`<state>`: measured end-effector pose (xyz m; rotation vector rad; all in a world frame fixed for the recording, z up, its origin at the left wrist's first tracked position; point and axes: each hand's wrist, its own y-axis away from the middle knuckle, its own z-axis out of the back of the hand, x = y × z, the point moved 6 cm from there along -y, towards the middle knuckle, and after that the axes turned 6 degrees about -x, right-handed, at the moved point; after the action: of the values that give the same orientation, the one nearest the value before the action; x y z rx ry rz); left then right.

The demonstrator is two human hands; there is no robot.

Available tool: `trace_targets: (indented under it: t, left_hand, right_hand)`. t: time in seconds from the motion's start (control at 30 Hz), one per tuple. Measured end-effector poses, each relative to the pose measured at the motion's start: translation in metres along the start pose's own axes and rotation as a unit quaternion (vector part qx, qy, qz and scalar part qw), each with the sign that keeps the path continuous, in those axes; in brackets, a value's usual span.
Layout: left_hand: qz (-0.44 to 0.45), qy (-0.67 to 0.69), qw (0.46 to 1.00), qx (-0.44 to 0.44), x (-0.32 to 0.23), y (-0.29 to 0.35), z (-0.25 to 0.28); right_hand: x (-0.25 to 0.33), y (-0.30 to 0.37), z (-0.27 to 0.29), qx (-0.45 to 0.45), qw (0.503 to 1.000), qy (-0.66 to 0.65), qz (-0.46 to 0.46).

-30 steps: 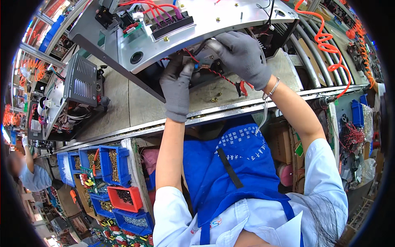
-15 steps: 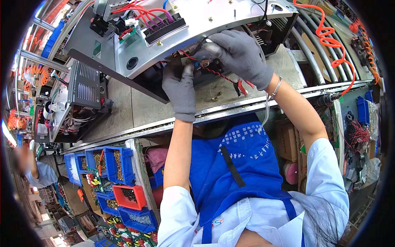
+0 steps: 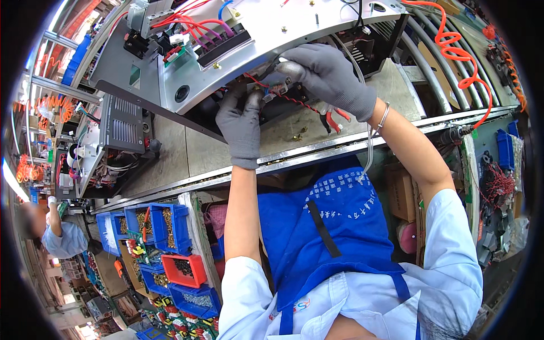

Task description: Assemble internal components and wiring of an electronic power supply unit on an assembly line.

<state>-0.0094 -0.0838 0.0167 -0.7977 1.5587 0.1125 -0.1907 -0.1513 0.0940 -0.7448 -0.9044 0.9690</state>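
An open metal chassis (image 3: 258,50) with a silver panel and dark grey side plates lies tilted on the workbench. My left hand (image 3: 241,130), in a grey glove, reaches under the panel's near edge, its thumb and fingers pinched together; what they grip is hidden. My right hand (image 3: 334,76), also gloved, is closed at the same edge, fingertips at a small blue-grey part (image 3: 280,89) with wires. A twisted red and black wire (image 3: 300,103) runs from there toward red and black sleeved ends (image 3: 334,120). Inside the chassis, where the fingers work, is mostly shadow.
Brass screws (image 3: 299,135) lie on the bench. Another chassis (image 3: 116,133) stands left. Blue bins (image 3: 171,226) and a red bin (image 3: 184,271) hold small hardware below left. A coiled orange hose (image 3: 453,42) hangs over rollers (image 3: 430,71) at right. A co-worker (image 3: 63,241) is far left.
My left hand has shifted slightly left and down, away from the small wired part. My right hand stays nearly in place. The chassis appears slightly higher in view.
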Motion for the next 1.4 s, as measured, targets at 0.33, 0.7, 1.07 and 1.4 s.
trace_targets:
  t: [0.33, 0.7, 1.07, 1.4]
  left_hand:
    - [-0.020, -0.065, 0.997, 0.031, -0.008, -0.005, 0.004]
    - [0.065, -0.113, 0.989, -0.069, -0.016, 0.004, -0.009]
    - [0.027, -0.025, 0.993, -0.110, -0.004, 0.008, -0.014]
    - [0.022, -0.002, 0.991, -0.135, -0.004, 0.013, -0.014]
  right_hand:
    - [-0.010, 0.001, -0.015, 0.084, 0.972, -0.163, -0.145]
    - [0.005, 0.008, -0.010, -0.077, 0.996, 0.031, -0.045]
    - [-0.003, 0.009, -0.032, -0.043, 0.978, 0.188, -0.078]
    - [-0.013, 0.013, -0.026, 0.017, 0.965, 0.254, -0.067]
